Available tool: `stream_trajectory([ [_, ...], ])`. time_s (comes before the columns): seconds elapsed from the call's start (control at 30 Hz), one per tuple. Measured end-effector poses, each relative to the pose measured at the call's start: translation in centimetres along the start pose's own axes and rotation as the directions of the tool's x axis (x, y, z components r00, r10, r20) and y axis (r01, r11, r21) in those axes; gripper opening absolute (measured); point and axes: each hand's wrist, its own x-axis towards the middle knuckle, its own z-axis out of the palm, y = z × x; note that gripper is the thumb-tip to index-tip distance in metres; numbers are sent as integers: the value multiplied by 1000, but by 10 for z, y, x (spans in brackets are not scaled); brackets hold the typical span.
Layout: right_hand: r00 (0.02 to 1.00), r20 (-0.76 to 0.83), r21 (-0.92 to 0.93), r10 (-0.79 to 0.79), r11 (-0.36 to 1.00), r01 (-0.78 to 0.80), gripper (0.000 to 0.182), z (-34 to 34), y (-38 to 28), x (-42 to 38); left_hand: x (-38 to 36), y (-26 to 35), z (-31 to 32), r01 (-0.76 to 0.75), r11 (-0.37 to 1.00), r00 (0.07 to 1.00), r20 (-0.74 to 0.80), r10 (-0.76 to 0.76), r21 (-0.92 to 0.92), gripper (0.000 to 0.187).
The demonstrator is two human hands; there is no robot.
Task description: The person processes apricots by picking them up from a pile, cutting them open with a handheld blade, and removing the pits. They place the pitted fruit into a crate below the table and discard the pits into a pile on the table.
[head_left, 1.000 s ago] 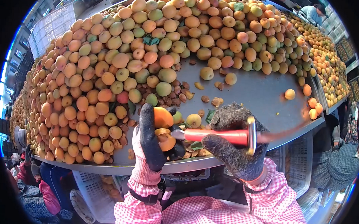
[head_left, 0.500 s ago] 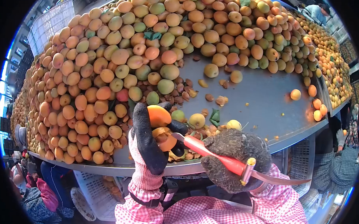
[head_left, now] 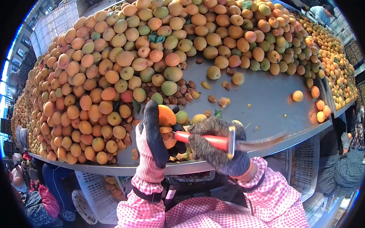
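Note:
My left hand [head_left: 154, 133], in a black-coated glove, is closed around an opened orange fruit [head_left: 166, 116] above the table's front edge. Just right of it, my right hand [head_left: 216, 145], in a dark grey knit glove, grips the red handle [head_left: 213, 141] of a tool. The tool's tip meets the lower part of the fruit, and its exact shape is hidden there. A long curved blade [head_left: 266, 144], blurred, extends right from the handle's other end. Loose pits [head_left: 183, 90] and scraps lie behind my left hand.
A large heap of orange and green fruit [head_left: 124, 57] covers the left and back of the metal table [head_left: 267, 95]. Several fruits lie at its right edge. White crates [head_left: 103, 195] stand below the front edge. Other people [head_left: 341, 167] are at the right, lower left and upper right.
My right hand has moved left and turned, bringing the red handle closer to my left hand and more level. The fruit remains in my left hand.

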Motion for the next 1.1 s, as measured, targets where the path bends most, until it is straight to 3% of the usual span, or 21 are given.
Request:
stream_trajectory([
  [0.03,959,-37,632,281,750,-195,23,11,7,1,9,13,1,347,865,928,1,-373,-363,51],
  [0.07,903,23,608,429,711,-354,18,5,5,2,16,21,2,575,496,732,138,-667,-651,40],
  [0.13,909,-81,258,408,890,-376,15,13,2,3,18,17,8,603,538,733,143,-665,-589,37],
  [0.2,956,-229,-112,-185,980,163,12,33,-1,6,20,19,17,426,757,840,-94,-535,-496,37],
  [0.3,980,-194,-301,-48,954,-13,13,40,14,-5,16,7,27,423,721,827,-92,-555,-549,39],
  [0.37,947,-164,-347,-275,915,206,15,17,22,1,20,20,27,476,512,753,30,-658,-715,38],
  [0.4,963,-172,251,206,955,-160,17,5,13,0,22,27,7,621,417,709,248,-661,-663,32],
  [0.43,942,-115,410,316,879,-245,16,-4,14,2,10,6,13,377,794,914,52,-403,-476,38],
  [0.47,910,-41,551,413,769,-324,16,-10,16,7,1,-16,21,32,981,998,-45,-42,-193,50],
  [0.5,852,-12,678,523,631,-377,17,-10,9,10,5,-10,11,-15,992,998,65,23,-124,73],
  [0.6,969,-172,281,175,952,-122,18,-4,21,6,5,-9,17,57,986,995,91,-43,-160,71],
  [0.63,807,72,884,586,338,-324,18,4,24,7,3,-26,28,-25,994,1000,12,27,-110,68],
  [0.67,807,73,884,586,336,-324,18,6,23,9,1,-29,29,-25,994,1000,13,26,-108,68],
  [0.77,892,-38,518,450,772,-368,15,15,10,8,9,-8,22,95,964,993,-47,-110,-249,54],
  [0.8,930,-24,771,368,599,-217,16,32,30,1,7,-18,19,96,965,993,-47,-111,-245,54],
  [0.83,999,-50,221,-14,975,25,20,30,34,2,5,-34,17,314,809,929,-14,-369,-496,50],
  [0.87,929,165,-387,-331,845,370,24,25,37,2,3,-46,15,468,541,806,87,-585,-698,47],
  [0.9,900,139,-333,-413,837,435,34,26,49,-5,7,-21,12,514,297,742,243,-625,-805,50],
  [1.0,955,201,-173,-219,951,255,41,24,24,-11,13,-12,6,571,48,583,363,-727,-819,48],
  [1.07,909,175,-316,-379,853,416,40,27,22,-11,6,-16,3,619,98,585,374,-720,-779,47],
  [1.1,895,219,-345,-389,827,444,40,26,29,-10,-1,-25,6,567,440,761,238,-603,-697,48],
])
